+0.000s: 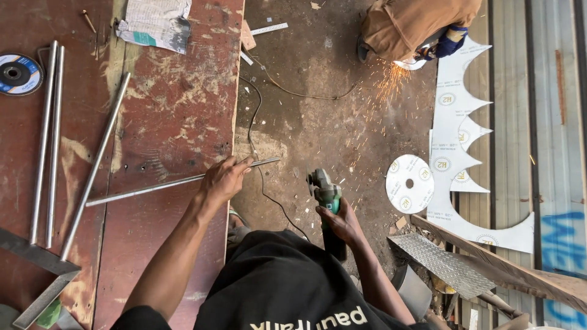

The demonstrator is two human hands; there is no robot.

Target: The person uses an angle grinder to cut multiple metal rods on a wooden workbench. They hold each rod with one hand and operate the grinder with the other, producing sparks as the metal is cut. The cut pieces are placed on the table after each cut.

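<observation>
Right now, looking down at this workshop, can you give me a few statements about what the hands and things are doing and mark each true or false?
1. The left hand presses a thin metal rod against the red worktable. True.
2. The rod's end sticks out past the table edge. True.
3. The right hand holds a hammer. False: it grips a green angle grinder.
4. The grinder's disc is cutting into the rod. False: it hangs apart from the rod, over the floor.
5. A co-worker throws sparks near white sheet cut-outs. True.
6. The grinding disc on the table lies on the rod. False: it lies in the far corner.
</observation>
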